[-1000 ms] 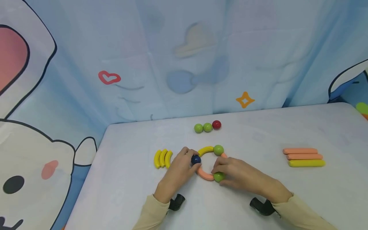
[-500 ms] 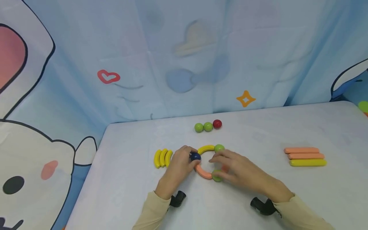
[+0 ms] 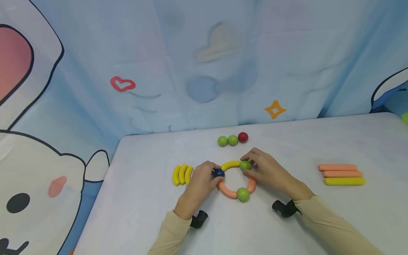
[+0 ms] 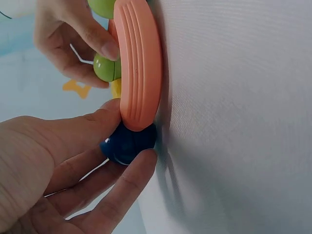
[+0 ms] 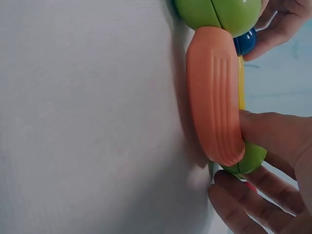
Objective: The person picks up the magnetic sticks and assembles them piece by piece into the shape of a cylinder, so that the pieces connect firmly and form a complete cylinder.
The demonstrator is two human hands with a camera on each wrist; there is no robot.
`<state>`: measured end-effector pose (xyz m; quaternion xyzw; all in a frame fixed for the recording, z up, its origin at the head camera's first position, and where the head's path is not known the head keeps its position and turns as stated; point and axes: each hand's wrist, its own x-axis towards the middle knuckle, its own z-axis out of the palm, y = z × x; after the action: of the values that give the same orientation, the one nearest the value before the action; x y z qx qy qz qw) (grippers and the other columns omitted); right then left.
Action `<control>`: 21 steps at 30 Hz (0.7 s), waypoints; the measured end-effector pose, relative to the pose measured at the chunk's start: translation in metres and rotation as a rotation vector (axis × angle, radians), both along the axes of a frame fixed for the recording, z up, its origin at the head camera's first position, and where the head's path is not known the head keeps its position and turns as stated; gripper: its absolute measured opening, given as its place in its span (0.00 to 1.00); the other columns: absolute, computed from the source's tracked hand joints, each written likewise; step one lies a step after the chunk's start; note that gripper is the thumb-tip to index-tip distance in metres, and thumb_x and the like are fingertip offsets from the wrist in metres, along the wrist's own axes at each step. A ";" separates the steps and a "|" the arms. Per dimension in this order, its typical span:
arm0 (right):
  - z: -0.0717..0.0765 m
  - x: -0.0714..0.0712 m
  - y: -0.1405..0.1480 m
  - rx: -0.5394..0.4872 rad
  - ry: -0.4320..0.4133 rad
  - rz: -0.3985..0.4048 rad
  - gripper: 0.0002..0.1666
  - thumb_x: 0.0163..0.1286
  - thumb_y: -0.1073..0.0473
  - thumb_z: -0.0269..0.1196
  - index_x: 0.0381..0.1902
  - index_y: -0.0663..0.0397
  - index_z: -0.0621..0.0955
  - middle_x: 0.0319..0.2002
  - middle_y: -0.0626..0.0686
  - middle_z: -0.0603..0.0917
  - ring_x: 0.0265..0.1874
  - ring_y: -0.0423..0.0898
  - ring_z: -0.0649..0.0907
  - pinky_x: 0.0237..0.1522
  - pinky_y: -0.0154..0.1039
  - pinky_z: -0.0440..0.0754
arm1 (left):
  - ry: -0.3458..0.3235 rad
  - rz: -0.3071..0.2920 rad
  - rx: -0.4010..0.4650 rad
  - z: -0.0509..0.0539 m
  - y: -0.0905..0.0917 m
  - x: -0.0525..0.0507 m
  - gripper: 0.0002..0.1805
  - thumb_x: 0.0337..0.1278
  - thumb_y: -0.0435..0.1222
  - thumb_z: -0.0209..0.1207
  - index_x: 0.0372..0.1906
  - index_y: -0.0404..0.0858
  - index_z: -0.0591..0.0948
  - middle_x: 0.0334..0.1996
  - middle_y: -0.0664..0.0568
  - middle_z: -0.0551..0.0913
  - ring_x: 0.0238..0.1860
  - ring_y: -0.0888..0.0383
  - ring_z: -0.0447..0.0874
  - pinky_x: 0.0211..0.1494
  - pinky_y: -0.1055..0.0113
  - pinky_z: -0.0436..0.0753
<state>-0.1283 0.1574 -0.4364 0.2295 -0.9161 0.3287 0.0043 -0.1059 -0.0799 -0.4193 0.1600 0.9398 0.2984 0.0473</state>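
Observation:
A ring of curved sticks and balls lies on the table in the head view. My left hand (image 3: 200,180) pinches its dark blue ball (image 3: 219,173) on the left side. On the far right, the fingers and thumb of my right hand (image 3: 270,174) grip a green ball (image 3: 245,165). A curved yellow stick (image 3: 231,165) spans between these two balls. Two curved orange sticks, a left one (image 3: 227,191) and a right one (image 3: 252,185), meet a second green ball (image 3: 243,194) at the near side. In the right wrist view, the right orange stick (image 5: 214,92) reaches the gripped ball.
Several curved yellow sticks (image 3: 182,174) lie left of the left hand. Behind the ring sit two green balls (image 3: 232,140) and a red ball (image 3: 243,137). At the right are two straight orange sticks (image 3: 342,174) and a yellow one (image 3: 345,181). A blue curtain (image 3: 178,117) hangs behind the table.
My right hand has let go of the near green ball and moved away from me to the far green ball, which it now grips. The left hand has stayed on the blue ball.

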 end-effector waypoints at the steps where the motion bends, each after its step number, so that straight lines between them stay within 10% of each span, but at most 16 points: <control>1: 0.001 0.000 0.000 0.007 0.000 -0.008 0.21 0.60 0.67 0.78 0.51 0.64 0.86 0.45 0.53 0.83 0.41 0.49 0.84 0.45 0.46 0.88 | -0.006 -0.002 0.004 0.000 0.001 0.000 0.17 0.64 0.35 0.72 0.54 0.31 0.86 0.51 0.42 0.86 0.55 0.50 0.85 0.61 0.57 0.84; 16: 0.008 0.008 -0.006 0.111 0.023 -0.060 0.25 0.61 0.63 0.78 0.55 0.64 0.84 0.48 0.57 0.81 0.43 0.52 0.81 0.49 0.50 0.87 | -0.062 0.009 -0.001 0.004 0.004 -0.001 0.18 0.65 0.34 0.71 0.56 0.31 0.86 0.53 0.42 0.86 0.56 0.50 0.84 0.62 0.57 0.84; 21: 0.021 0.022 -0.010 0.095 0.135 0.111 0.28 0.64 0.56 0.78 0.58 0.57 0.82 0.52 0.54 0.80 0.49 0.50 0.79 0.53 0.51 0.86 | -0.043 0.000 0.015 0.002 0.002 -0.001 0.18 0.65 0.34 0.70 0.56 0.30 0.86 0.51 0.41 0.86 0.50 0.52 0.84 0.57 0.59 0.85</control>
<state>-0.1059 0.1477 -0.4157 0.3015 -0.9142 0.2682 0.0368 -0.1067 -0.0781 -0.4173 0.1541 0.9362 0.3087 0.0664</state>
